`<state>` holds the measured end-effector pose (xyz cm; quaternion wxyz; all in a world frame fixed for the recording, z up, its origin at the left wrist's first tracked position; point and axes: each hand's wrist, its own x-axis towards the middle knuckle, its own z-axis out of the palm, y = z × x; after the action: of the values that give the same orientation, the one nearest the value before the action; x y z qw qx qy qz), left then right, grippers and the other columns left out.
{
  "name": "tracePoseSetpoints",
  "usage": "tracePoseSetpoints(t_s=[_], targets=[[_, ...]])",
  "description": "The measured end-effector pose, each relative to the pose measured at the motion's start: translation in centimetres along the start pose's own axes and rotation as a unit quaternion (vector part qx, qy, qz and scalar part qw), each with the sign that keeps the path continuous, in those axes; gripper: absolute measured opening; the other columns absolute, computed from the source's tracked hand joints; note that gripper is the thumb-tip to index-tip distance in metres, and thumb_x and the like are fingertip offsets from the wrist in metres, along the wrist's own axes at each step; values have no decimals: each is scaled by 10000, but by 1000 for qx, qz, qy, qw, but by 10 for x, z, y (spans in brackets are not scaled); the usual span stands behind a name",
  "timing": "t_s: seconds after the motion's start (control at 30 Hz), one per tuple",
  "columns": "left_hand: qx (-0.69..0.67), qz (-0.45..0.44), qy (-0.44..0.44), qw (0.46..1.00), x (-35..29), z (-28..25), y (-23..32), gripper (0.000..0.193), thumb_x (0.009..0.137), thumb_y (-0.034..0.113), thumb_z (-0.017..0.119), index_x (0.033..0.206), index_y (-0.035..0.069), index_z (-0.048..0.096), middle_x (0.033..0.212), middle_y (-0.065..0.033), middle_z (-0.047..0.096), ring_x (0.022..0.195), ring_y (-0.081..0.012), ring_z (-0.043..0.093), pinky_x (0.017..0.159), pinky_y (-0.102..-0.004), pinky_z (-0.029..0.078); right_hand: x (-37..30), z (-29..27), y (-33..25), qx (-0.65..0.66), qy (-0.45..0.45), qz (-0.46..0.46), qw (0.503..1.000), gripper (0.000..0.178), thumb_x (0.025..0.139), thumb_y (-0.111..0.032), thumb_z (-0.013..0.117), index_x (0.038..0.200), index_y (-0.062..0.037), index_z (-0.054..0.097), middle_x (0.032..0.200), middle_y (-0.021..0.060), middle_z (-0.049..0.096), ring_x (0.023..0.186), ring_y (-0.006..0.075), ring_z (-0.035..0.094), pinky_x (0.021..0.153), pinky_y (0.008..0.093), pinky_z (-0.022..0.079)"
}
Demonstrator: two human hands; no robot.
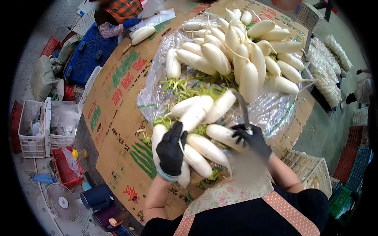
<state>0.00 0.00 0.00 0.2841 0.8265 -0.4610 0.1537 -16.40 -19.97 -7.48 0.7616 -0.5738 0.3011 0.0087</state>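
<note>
White radishes [206, 150] between both gloved hands [170, 151]

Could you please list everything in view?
White radishes: many, white, piled across centre
Leaf trimmings: many, green, among radishes
Plastic sheeting: uncounted, clear, under radishes
Cardboard: uncounted, tan, under sheeting
Curved blade: one, grey, centre
Other people: at least two, varied, left and right
Pallet: one, blue, upper left
Fan: one, grey, lower left
Containers: two, blue, purple, lower left
Crates: many, white, red, green, both sides
Bags: several, whitish, right
Apron: one, pink straps, bottom
Left hand: one, black glove, on radishes
Right hand: one, black glove, holding blade
</note>
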Motion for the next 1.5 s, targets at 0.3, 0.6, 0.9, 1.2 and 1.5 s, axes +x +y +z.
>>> tracePoseSetpoints(t_s=[0.3,0.6,0.9,1.2,1.5], targets=[[-99,106,-113,983,-101,42,82,301,733,122,646,1021,37,625,933,-149,568,746,-264,595,609,-351,490,-20,36,19,83,-1,-72,994,416,781,-251,668,1101,-6,566,932,77,620,810,119,571,708,268,480],[-286,254,-209,900,-93,51,113,322,722,132,617,1022,20,588,1001,-129,571,796,-261,570,666,-361,476,-69,15,43,163,-75,-4,984,480,730,-110,686,1157,37,522,1036,86,595,877,128,556,772,251,455],[-221,-14,-169,960,33,84,-14,250,812,103,570,1046,16,590,933,-157,622,860,-286,600,747,-339,480,-242,-60,165,376,247,-63,891,543,807,-325,548,1213,17,432,1075,161,581,925,213,600,690,274,509],[-290,-127,-365,875,62,186,-30,751,628,327,760,1214,-22,443,1124,-165,559,988,-254,554,855,-350,440,-353,-102,150,405,578,-259,659,463,945,-294,352,1337,-54,298,1342,100,353,1207,246,360,1026,345,275],[-808,-368,-201,414,42,63,-16,560,857,415,412,1231,-1,426,1135,-194,541,953,-317,577,780,-426,509,-283,-97,286,233,586,-120,767,309,860,-252,501,1087,-69,602,893,65,622,691,145,526,609,280,420]])
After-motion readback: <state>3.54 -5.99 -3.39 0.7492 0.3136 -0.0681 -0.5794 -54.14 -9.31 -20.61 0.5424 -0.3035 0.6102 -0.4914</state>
